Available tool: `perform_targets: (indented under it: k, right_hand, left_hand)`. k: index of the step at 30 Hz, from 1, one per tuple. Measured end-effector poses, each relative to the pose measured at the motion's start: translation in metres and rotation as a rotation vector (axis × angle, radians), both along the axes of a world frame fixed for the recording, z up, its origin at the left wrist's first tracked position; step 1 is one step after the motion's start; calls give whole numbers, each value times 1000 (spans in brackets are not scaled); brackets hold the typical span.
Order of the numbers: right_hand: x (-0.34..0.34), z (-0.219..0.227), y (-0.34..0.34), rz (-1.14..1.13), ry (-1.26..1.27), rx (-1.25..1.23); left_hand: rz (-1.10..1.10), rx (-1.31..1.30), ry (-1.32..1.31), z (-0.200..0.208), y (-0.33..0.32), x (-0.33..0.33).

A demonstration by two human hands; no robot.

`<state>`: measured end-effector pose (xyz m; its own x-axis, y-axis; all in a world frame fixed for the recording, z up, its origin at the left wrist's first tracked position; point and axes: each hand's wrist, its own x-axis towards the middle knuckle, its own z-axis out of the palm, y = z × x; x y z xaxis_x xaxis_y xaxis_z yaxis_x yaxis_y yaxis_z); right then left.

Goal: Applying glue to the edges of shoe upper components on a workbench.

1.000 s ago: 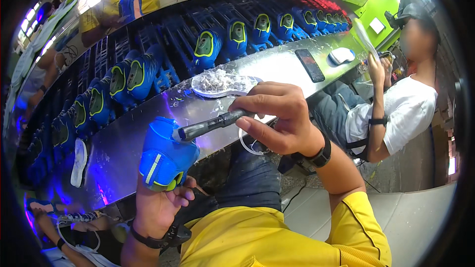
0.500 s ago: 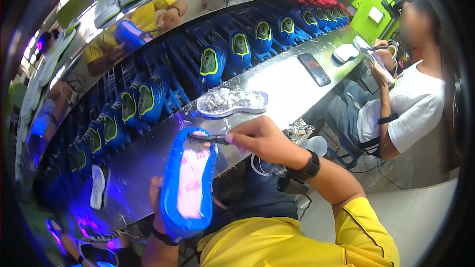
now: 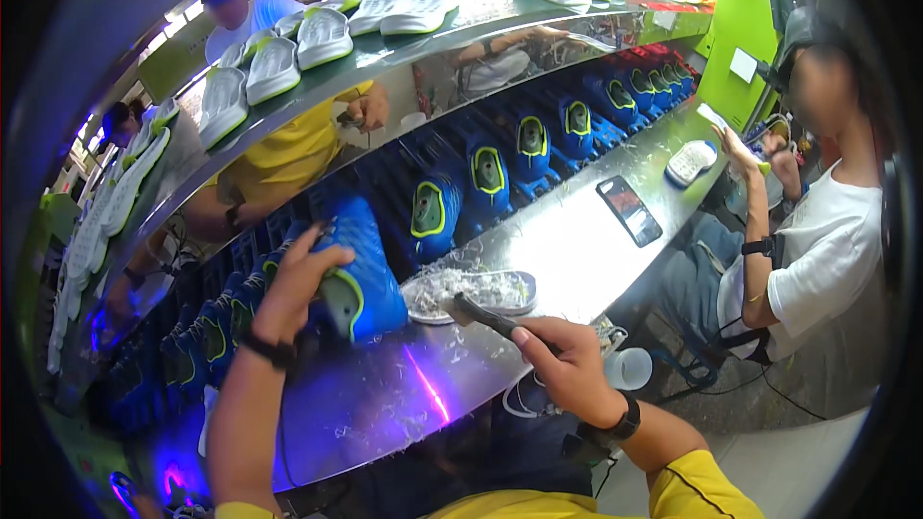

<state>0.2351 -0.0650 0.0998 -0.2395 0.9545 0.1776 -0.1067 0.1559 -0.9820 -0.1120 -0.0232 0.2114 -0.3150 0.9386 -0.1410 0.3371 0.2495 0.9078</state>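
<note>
My left hand (image 3: 296,286) grips a blue shoe upper (image 3: 373,259) with a yellow-green collar, raised over the back of the metal bench beside a row of similar uppers. In my right hand (image 3: 569,365) is a dark-handled brush (image 3: 486,315), its bristle end pointing left. Those bristles are just above or touching a white shoe sole (image 3: 505,290) heaped with pale glue-like shreds; I cannot tell which. The upper's underside is turned away from view.
Blue uppers (image 3: 488,173) stand on the rack behind the bench (image 3: 567,259). A phone (image 3: 630,211) and another sole (image 3: 690,163) lie to the right. Grey-white soles (image 3: 274,67) line the upper shelf. A seated co-worker (image 3: 817,221) in a white shirt is at right.
The blue upper has moved up and away toward the rack, and its pink-and-white underside has turned out of sight. My right hand has drawn the brush off it, down and rightward.
</note>
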Motion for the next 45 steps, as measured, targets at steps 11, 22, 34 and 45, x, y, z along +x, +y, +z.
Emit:
perform_targets:
  k: [11, 22, 34, 45]
  right_hand:
    - [8, -11, -22, 67, -115, -90]
    - [2, -9, -44, 69, -9, -121]
    - [-13, 27, -88, 99, -64, -97]
    - [-32, 24, -111, 163, -72, -42]
  left_hand:
    - [-220, -206, 1250, -77, 138, -31]
    - [-55, -327, 1073, -40, 9, -211]
    - [427, 48, 938, -35, -74, -181]
    - [413, 466, 179, -56, -248, -125]
